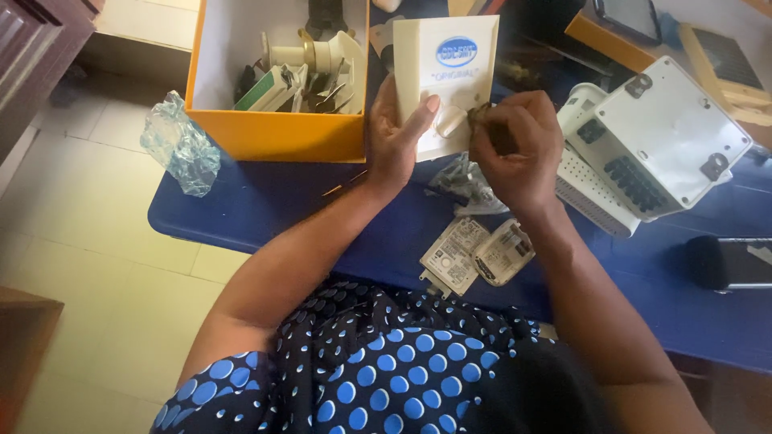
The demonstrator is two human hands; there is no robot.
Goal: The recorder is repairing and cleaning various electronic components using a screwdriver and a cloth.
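My left hand grips a cream plastic switch plate with a blue oval label, thumb pressed near its rocker. My right hand is closed around a small dark tool or part, its tip touching the plate's right lower edge. Both hands hover above a blue table. What the right hand holds is mostly hidden by its fingers.
An orange box of electrical parts stands at the back left, a crumpled clear plastic bag beside it. A white device casing lies right. Two hard drives and a bag of screws lie below the hands. A dark cylinder lies far right.
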